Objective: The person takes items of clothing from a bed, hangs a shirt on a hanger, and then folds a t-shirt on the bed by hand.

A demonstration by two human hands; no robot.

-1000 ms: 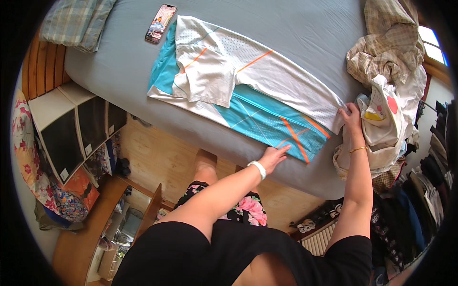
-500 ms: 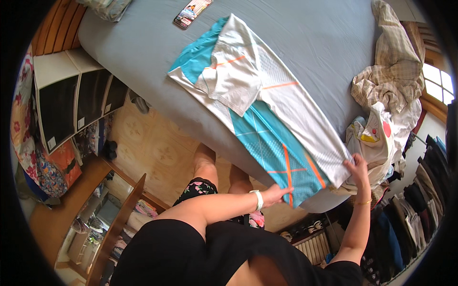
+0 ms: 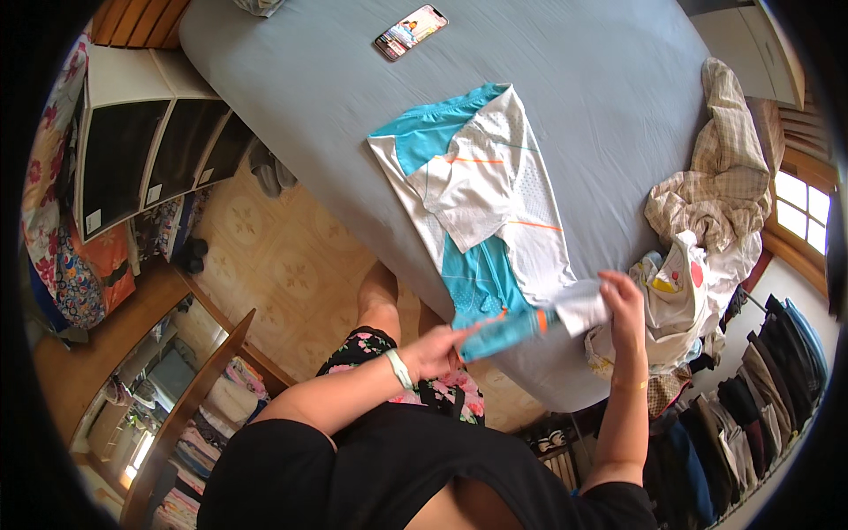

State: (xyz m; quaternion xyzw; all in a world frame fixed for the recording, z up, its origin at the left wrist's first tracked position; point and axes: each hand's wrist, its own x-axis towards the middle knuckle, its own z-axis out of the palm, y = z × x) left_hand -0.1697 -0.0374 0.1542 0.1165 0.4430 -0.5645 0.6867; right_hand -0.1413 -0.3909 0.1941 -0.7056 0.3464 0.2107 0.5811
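White and teal sports pants [image 3: 541,190] with orange lines lie on the grey bed. Their teal waist end points away from me, and a white short-legged or sleeve-like piece [image 3: 473,208] lies across the upper part. My left hand [image 3: 433,352] is closed on the teal edge of the near end. On the other side, my right hand [image 3: 624,305] grips the white edge. Between both hands the near end is raised off the bed and folded up, blurred by motion. My fingertips are partly hidden by the cloth.
A phone [image 3: 412,33] with a lit screen lies on the bed [image 3: 291,97]. A checked brown cloth [image 3: 715,159] and white printed cloth [image 3: 680,287] are heaped at the right. Clothes hang on a rack [image 3: 751,389]. An open wooden cabinet [image 3: 190,424] stands at lower left.
Both hands have lifted the near end of the pants and brought it up and over toward the waist end. The view has shifted, so the bed and phone appear displaced.
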